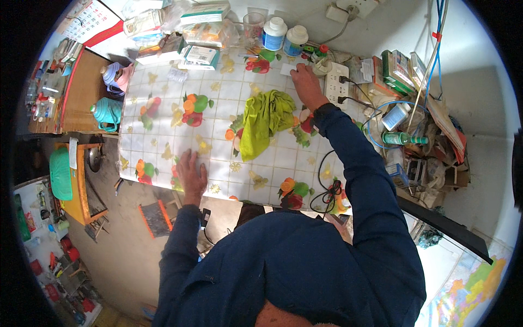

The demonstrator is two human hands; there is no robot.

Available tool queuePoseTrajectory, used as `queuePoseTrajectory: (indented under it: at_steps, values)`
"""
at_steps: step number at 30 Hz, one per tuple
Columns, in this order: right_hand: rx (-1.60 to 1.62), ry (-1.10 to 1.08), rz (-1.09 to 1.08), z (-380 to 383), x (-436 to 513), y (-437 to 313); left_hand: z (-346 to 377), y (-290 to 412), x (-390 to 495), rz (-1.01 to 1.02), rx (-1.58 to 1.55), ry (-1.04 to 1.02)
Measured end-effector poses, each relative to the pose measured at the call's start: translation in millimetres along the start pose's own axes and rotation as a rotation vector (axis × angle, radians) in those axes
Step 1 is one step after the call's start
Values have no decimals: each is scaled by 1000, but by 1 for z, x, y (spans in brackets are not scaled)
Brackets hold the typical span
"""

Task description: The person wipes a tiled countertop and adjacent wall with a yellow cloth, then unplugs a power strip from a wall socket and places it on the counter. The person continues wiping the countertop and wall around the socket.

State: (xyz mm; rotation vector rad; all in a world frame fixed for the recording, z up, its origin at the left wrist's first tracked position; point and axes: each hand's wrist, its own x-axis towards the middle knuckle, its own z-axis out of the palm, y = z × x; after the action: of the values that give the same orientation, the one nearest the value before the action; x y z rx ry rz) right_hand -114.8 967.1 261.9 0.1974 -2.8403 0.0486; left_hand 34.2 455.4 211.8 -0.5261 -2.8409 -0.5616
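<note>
My left hand (192, 173) lies palm down near the front edge of the fruit-patterned plastic tablecloth (220, 118), fingers slightly apart and holding nothing. My right hand (307, 85) reaches to the far right of the table with its fingers curled down. Its fingertips are beside a small white card (287, 69) and a pale, roundish item (322, 67). Whether they grip either one is hidden by the hand. A crumpled yellow-green cloth (267, 118) lies mid-table, left of my right forearm.
Two white bottles with blue labels (274, 34) stand along the back, next to a clear glass (253, 26) and several medicine boxes (199, 56). A power strip (337, 83) with plugged cords sits at right. A black cable (329, 190) hangs over the front edge. Thermoses (106, 114) stand left.
</note>
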Motion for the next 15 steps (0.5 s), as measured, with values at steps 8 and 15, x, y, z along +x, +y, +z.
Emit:
queuePoseTrajectory:
  at_steps: [8, 15]
  values:
    - [-45, -4, 44, 26, 35, 8, -1, -1, -1, -2, -19, -16]
    - [-72, -14, 106, 43, 53, 17, 2, -4, -1, -2, 0, -26]
